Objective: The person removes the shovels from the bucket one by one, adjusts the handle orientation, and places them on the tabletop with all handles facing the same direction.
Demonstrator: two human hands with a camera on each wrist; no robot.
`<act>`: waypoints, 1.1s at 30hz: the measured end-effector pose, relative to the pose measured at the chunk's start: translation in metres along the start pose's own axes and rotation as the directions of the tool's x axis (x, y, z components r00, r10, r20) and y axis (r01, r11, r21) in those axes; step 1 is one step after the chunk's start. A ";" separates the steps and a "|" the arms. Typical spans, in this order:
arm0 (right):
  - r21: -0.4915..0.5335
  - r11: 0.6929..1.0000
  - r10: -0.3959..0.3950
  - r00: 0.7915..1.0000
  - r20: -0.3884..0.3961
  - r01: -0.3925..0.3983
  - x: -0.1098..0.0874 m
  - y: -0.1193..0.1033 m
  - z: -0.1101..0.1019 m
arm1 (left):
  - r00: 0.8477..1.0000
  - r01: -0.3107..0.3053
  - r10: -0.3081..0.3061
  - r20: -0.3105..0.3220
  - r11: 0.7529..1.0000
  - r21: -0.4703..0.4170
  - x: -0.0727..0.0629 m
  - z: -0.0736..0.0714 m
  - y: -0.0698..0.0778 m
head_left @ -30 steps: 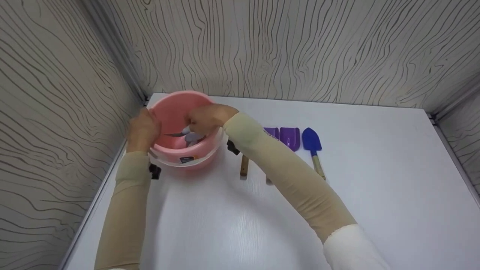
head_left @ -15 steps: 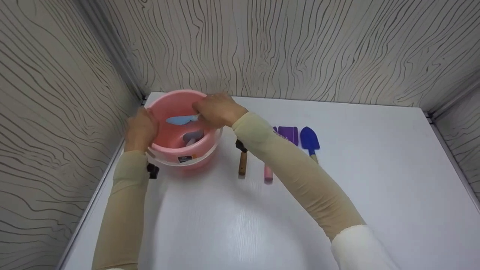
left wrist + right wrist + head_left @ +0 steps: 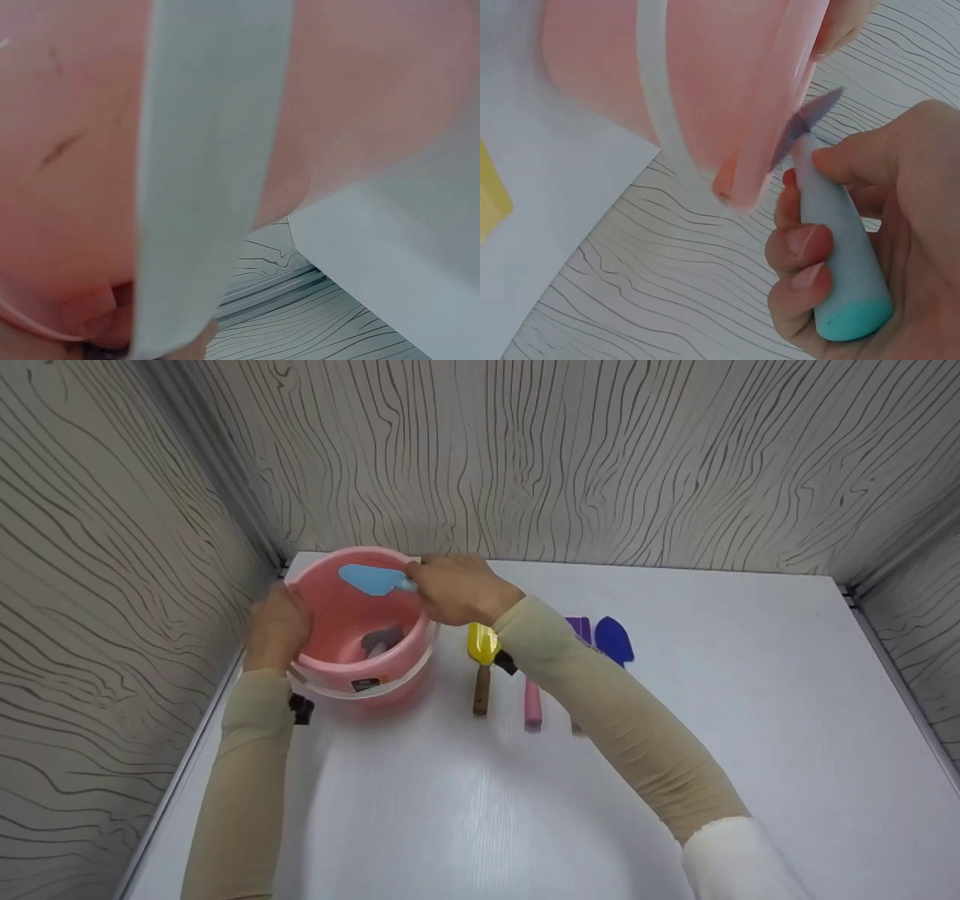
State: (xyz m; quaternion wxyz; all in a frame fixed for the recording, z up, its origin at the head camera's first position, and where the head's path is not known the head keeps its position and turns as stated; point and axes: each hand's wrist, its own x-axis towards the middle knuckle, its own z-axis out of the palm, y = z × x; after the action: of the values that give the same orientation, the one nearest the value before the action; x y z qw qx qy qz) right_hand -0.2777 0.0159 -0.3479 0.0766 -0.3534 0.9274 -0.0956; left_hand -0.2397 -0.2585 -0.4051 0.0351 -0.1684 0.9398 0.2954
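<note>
A pink bucket (image 3: 341, 619) with a white handle strap stands at the table's far left corner. My left hand (image 3: 279, 622) grips its left rim, fingers curled over the edge. My right hand (image 3: 465, 589) holds a small trowel by its handle at the bucket's right rim. The trowel's light blue blade (image 3: 373, 580) points left above the bucket's opening. In the right wrist view, fingers and thumb wrap the trowel's pale grey handle (image 3: 836, 225), which ends in teal. Inside the bucket lies a grey tool (image 3: 382, 639), its kind unclear.
Right of the bucket lie a yellow scoop (image 3: 482, 643) with a wooden handle, a pink handle (image 3: 532, 706), a purple tool (image 3: 581, 628) and a blue trowel (image 3: 614, 639), partly hidden by my right forearm. Wood-patterned walls (image 3: 525, 457) close the back and sides.
My right hand has lifted the light blue trowel from inside the bucket, up and to the right, to above its rim. My left hand stays on the rim.
</note>
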 end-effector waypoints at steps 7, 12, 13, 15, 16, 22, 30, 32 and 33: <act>0.008 0.999 0.031 0.995 -0.095 -0.031 -0.016 0.017 0.001 | 1.000 -0.020 0.020 0.012 1.000 0.024 0.001 -0.002 -0.002; 0.012 0.998 0.063 0.992 -0.108 -0.062 -0.034 0.031 0.004 | 0.999 -0.033 0.032 0.019 0.999 0.032 0.003 -0.001 -0.002; 0.022 0.997 0.074 0.992 -0.106 -0.072 -0.038 0.034 0.006 | 0.999 -0.030 0.029 0.023 0.999 0.029 0.003 -0.002 -0.002; 0.057 0.995 0.093 0.991 -0.100 -0.088 -0.046 0.039 0.009 | 1.000 -0.023 0.023 0.020 0.999 0.028 0.003 -0.002 -0.002; 0.077 0.992 0.107 0.990 -0.096 -0.100 -0.050 0.042 0.010 | 1.000 -0.017 0.016 0.019 1.000 0.021 0.003 -0.003 -0.002; 0.195 0.972 0.158 0.981 -0.114 -0.134 -0.081 0.068 0.021 | 1.000 -0.013 0.013 0.014 1.000 -0.001 0.002 -0.002 0.000; 0.353 0.916 0.267 0.946 -0.186 -0.189 -0.119 0.106 0.050 | 1.000 -0.019 0.019 0.010 1.000 0.003 0.001 -0.001 -0.001; 0.384 0.901 0.296 0.932 -0.207 -0.201 -0.125 0.114 0.057 | 1.000 -0.021 0.021 0.010 1.000 0.009 0.001 -0.001 -0.002; 0.401 0.893 0.310 0.926 -0.214 -0.206 -0.128 0.117 0.060 | 1.000 -0.025 0.025 0.008 1.000 0.016 0.002 -0.001 -0.003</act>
State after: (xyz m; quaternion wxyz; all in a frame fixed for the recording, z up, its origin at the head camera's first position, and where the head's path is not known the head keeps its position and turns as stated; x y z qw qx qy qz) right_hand -0.2455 0.1803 -0.4239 0.0261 -0.1886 0.9329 -0.3056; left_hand -0.2401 -0.2622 -0.4062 0.0366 -0.1553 0.9440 0.2889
